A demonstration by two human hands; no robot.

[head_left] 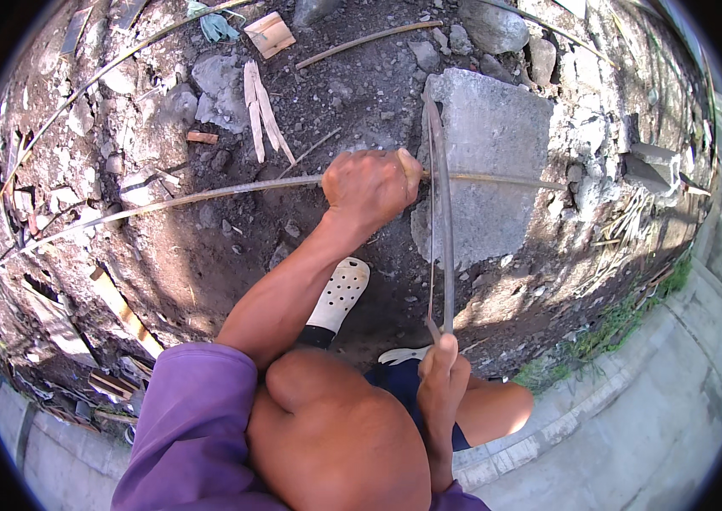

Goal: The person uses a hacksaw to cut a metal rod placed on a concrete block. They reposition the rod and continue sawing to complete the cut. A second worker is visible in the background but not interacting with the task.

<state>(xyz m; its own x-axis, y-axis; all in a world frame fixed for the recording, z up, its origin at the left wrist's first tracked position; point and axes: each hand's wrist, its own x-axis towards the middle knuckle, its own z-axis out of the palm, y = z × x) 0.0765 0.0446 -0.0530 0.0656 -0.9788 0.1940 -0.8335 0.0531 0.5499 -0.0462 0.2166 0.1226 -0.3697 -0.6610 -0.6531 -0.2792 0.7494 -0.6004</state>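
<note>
My left hand (369,183) is closed in a fist round a long, thin greyish-tan rod (208,194), pressing it down close to a concrete slab (497,128). The rod runs across from the far left, and its right end lies over the slab. My right hand (442,375) grips the near end of a bow saw (444,213) with a curved tubular frame and a thin blade on its left side. Pointing away from me, the saw crosses the rod just right of my left fist. Whether the blade has cut into the rod cannot be made out.
Rubble, stones and broken wood cover the dirt. Split wood strips (260,115) lie beyond my left hand, near another stick (369,43). A hollow concrete block (655,170) sits at the right. Below it runs a concrete kerb (548,434) with grass. My white clog (346,289) is under my left forearm.
</note>
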